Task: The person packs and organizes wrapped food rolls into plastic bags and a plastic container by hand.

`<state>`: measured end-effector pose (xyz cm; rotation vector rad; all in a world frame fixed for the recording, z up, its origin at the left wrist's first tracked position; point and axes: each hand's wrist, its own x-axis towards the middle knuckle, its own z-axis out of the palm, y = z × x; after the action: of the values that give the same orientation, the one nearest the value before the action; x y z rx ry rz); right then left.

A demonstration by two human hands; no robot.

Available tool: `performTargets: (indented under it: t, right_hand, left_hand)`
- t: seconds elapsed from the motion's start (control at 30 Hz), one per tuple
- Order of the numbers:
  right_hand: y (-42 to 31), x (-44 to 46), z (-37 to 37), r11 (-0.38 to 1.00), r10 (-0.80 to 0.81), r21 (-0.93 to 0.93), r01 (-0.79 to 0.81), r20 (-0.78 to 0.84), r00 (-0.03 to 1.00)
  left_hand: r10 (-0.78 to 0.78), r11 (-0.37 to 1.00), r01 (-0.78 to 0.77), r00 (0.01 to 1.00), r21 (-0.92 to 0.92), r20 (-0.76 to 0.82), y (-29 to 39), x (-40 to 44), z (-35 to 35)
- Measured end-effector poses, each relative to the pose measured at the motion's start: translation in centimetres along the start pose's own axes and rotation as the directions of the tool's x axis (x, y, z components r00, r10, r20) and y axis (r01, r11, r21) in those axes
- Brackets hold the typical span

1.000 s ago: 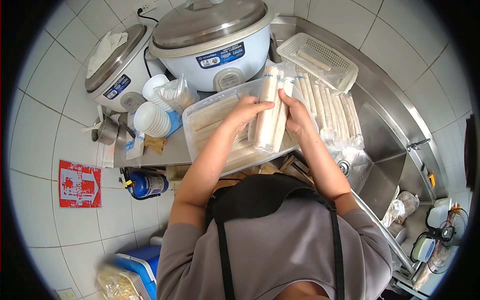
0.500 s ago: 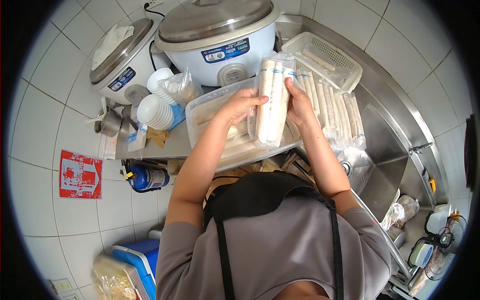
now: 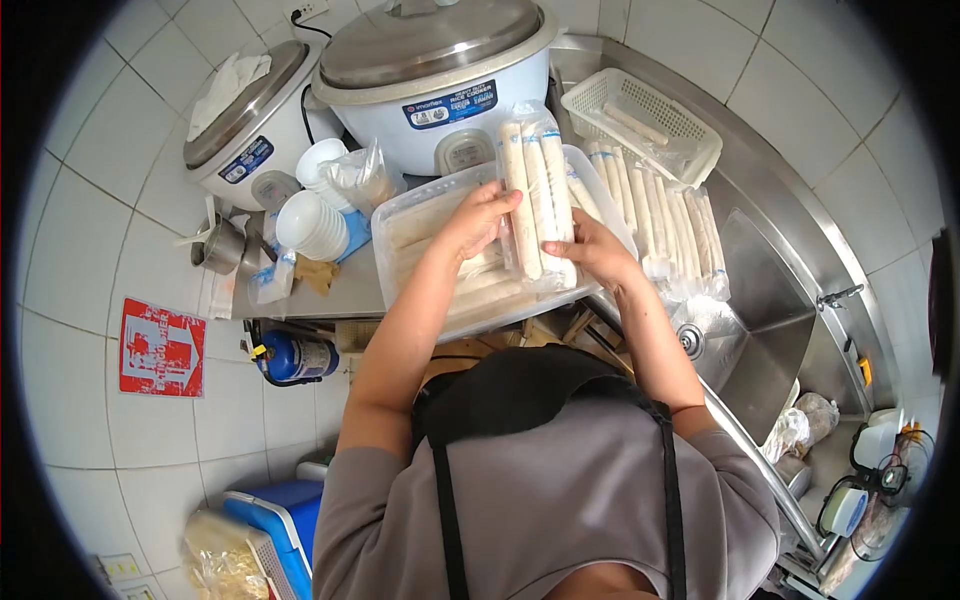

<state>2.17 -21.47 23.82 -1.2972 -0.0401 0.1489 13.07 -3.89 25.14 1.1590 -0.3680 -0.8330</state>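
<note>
Between my hands, a clear plastic pack of long pale rolls [image 3: 538, 205] stands tilted upright above a translucent plastic bin [image 3: 385, 222]. My left hand [image 3: 482, 218] grips the pack's left edge, with the thumb lying across its front. Lower down on the right side, my right hand [image 3: 592, 250] is closed on the same pack, thumb over the front. More pale rolls [image 3: 470, 290] lie inside the bin below. Just right of the bin, several similar packed rolls [image 3: 665, 220] rest in a row at the sink's edge.
Two large rice cookers [image 3: 440, 110] stand behind the bin. A white perforated basket [image 3: 690, 130] holds a wrapped roll at the back right. Stacked white cups [image 3: 312, 225] and a metal pot [image 3: 222, 245] are on the left. A steel sink [image 3: 775, 345] lies to the right.
My right hand has slid down the pack's right side, from near the top to the lower part. The pack has shifted slightly left, and my left hand keeps its grip.
</note>
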Motion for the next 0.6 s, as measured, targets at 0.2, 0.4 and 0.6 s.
performTargets:
  t: [0.2, 0.4, 0.6]
  right_hand:
    - [-0.4, 0.1, 0.9, 0.989, -0.113, 0.089, 0.117, -0.046, 0.992]
    - [0.3, 0.3, 1.2, 0.977, -0.202, -0.083, 0.196, -0.067, 0.977]
    - [-2.0, -0.3, -1.5, 0.639, 0.191, -0.685, -0.349, -0.299, 0.935]
  left_hand:
    - [-0.009, 0.970, 0.005, 1.000, 0.243, 0.015, 1.7, -0.3, 0.3]
    - [-0.094, 0.858, 0.106, 0.994, 0.502, -0.049, 3.2, 0.4, 0.5]
    - [-0.238, 0.543, 0.082, 0.970, 0.836, 0.059, 1.4, 4.8, -2.3]
